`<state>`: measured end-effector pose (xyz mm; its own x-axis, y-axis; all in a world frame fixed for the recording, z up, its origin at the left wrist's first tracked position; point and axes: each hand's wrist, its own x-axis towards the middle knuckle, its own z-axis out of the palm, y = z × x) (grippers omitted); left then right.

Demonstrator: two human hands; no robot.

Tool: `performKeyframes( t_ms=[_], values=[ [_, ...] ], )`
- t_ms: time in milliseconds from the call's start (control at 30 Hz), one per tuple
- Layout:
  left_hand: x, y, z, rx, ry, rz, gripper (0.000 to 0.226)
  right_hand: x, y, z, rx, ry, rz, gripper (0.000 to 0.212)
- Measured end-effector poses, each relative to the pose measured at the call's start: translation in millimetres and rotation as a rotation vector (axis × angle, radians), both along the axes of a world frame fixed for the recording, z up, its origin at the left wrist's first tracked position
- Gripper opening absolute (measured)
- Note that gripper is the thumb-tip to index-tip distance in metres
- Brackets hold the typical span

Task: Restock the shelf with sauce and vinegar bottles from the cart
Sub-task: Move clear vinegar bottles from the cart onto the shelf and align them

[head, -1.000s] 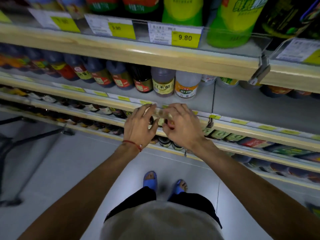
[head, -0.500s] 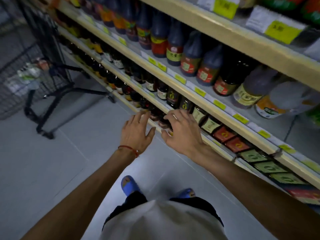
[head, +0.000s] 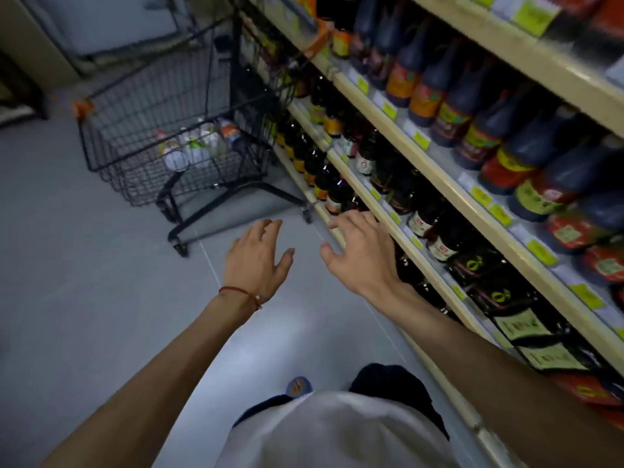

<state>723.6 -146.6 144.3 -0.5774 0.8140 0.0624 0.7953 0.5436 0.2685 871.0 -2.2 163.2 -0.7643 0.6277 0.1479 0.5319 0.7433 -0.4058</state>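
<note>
A black wire cart [head: 141,130] stands on the grey floor at the upper left, against the shelving. Several pale bottles [head: 196,146] lie in its basket. The wooden shelves [head: 439,184] run along the right, packed with dark sauce and vinegar bottles [head: 425,89]. My left hand [head: 258,258], with a red string on the wrist, hovers over the floor, fingers spread, holding nothing. My right hand [head: 363,255] is also empty, fingers apart, just in front of the lower shelf edge. Both hands are well short of the cart.
Yellow price tags [head: 418,138] line the shelf edges. The cart's wheeled base [head: 179,244] reaches toward me on the floor. Grey floor [head: 84,315] stretches to the left. My blue sandal [head: 299,386] shows below, above my white shirt.
My view has swung left from the shelf toward the cart. Both hands came off the shelf edge and now stretch out empty over the floor.
</note>
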Motion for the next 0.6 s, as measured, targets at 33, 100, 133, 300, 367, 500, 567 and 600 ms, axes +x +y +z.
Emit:
performKeyframes(
  t_ms=[33, 100, 133, 300, 367, 500, 567, 600],
  values=[
    [-16, -2, 3, 0.003, 0.004, 0.020, 0.055, -19, 1, 3, 0.006, 0.007, 0.018, 0.041],
    [-44, -5, 7, 0.009, 0.007, 0.060, 0.053, -54, 5, 9, 0.006, 0.018, 0.049, 0.041],
    [-58, -6, 9, 0.014, 0.011, 0.083, 0.053, -71, 7, 11, 0.004, 0.023, 0.065, 0.041],
    [-132, 1, 16, 0.056, 0.067, 0.178, 0.054, -158, 26, 13, 0.028, 0.090, 0.158, 0.041],
    [-164, 8, 19, 0.048, 0.104, 0.205, 0.053, -197, 36, 13, 0.034, 0.103, 0.184, 0.041],
    [-233, 30, 22, -0.005, 0.154, 0.242, 0.052, -276, 65, 12, 0.071, 0.119, 0.241, 0.042],
    [-267, 43, 24, -0.040, 0.164, 0.247, 0.054, -316, 82, 11, 0.100, 0.119, 0.276, 0.041],
    [-284, 50, 25, -0.057, 0.167, 0.247, 0.055, -336, 91, 11, 0.107, 0.118, 0.288, 0.041]
  ],
)
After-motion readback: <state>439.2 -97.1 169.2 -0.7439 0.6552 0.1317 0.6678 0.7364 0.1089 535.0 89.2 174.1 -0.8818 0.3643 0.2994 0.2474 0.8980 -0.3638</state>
